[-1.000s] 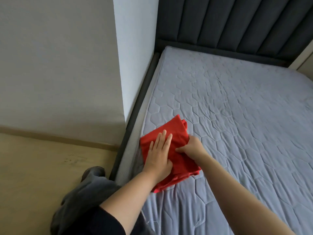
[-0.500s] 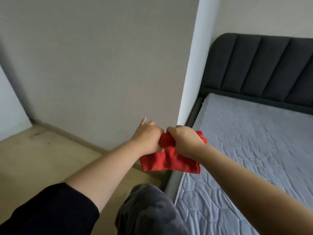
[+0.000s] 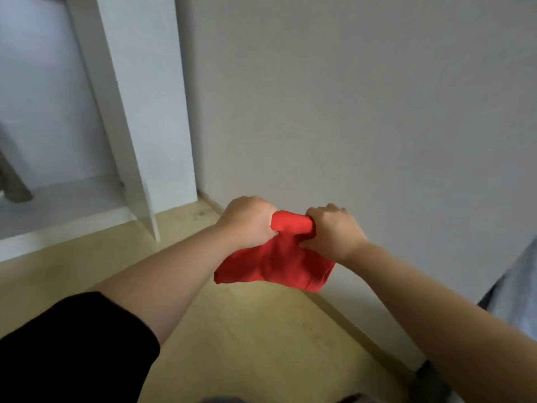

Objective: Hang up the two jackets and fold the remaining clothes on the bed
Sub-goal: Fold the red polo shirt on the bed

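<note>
A folded red garment point(image 3: 276, 266) hangs in mid-air at frame centre, its top edge bunched into a roll between 2 fists: the left hand point(image 3: 247, 221) and right hand point(image 3: 334, 231) both grip it. 0.5 s ago the bed filled the right; now only its edge point(image 3: 517, 289) shows, with a white wardrobe point(image 3: 139, 112) upper left.

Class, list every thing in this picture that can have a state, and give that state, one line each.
red garment: folded, held in the air above the floor.
left hand: grips the garment's top edge.
right hand: grips the same edge.
white wardrobe: open.
bed: only a corner in view.
</note>
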